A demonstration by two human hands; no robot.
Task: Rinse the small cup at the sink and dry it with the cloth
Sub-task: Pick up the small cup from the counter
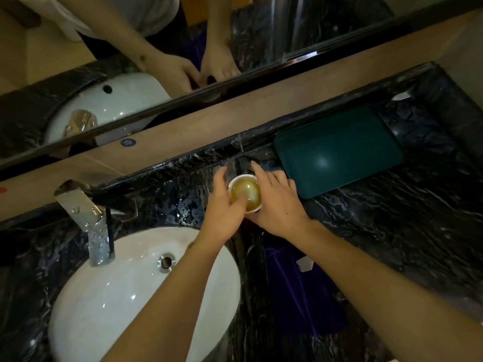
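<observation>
**Both hands on the cup, sink not yet reached**

The small white cup with a yellowish, wet-looking inside [245, 193] sits between the two hands, above the dark marbled stone counter [392, 218] rather than over the basin. The right hand [277, 205] wraps it from the far side and beneath, fingers curled around the wall — apparently the steadying grip. The left hand [226, 205] closes in from the near side with a thumb or finger laid inside the rim, probably to rub or check the interior.

Left of the left hand lies the white oval ceramic sink [104, 309], with the square chrome tap [88, 218] at its back edge; no water stream is visible. Just beyond the right hand rests a dark green rectangular plastic tray [339, 150]. Below the right forearm lies a dark purple cloth [300, 296], likely the drying cloth. Nothing blocks the short path to the basin — only the left arm crosses above it.
</observation>
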